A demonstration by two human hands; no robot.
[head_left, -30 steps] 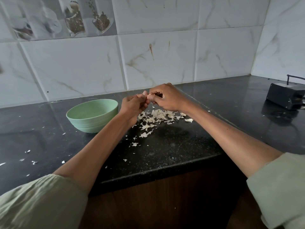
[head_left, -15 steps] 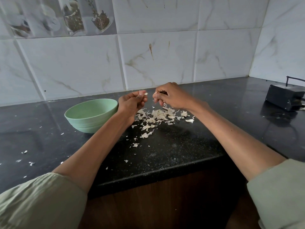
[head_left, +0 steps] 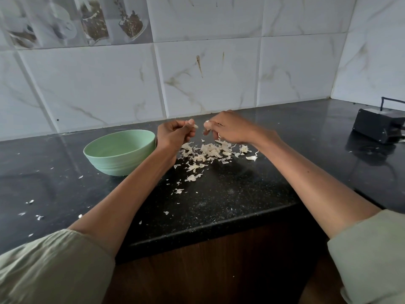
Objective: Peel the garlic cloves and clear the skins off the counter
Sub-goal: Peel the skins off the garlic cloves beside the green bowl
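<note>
My left hand [head_left: 175,135] is held above the black counter [head_left: 219,200] and pinches a small pale garlic clove [head_left: 195,126] between thumb and fingertips. A short gap to its right, my right hand [head_left: 231,128] has its fingers curled and pinches a small white piece of garlic skin [head_left: 207,122]. Below both hands lies a loose pile of garlic skins [head_left: 210,152]. A mint green bowl [head_left: 119,155] stands just left of my left wrist; its inside is mostly hidden from here.
Small skin flakes [head_left: 39,217] are scattered over the counter's left part and toward the front edge [head_left: 197,231]. A black box with a cable [head_left: 378,126] sits at the far right. A tiled wall [head_left: 208,80] backs the counter.
My hands were pressed together on the clove; they have since pulled apart sideways, leaving a small gap. The view has shifted slightly.
</note>
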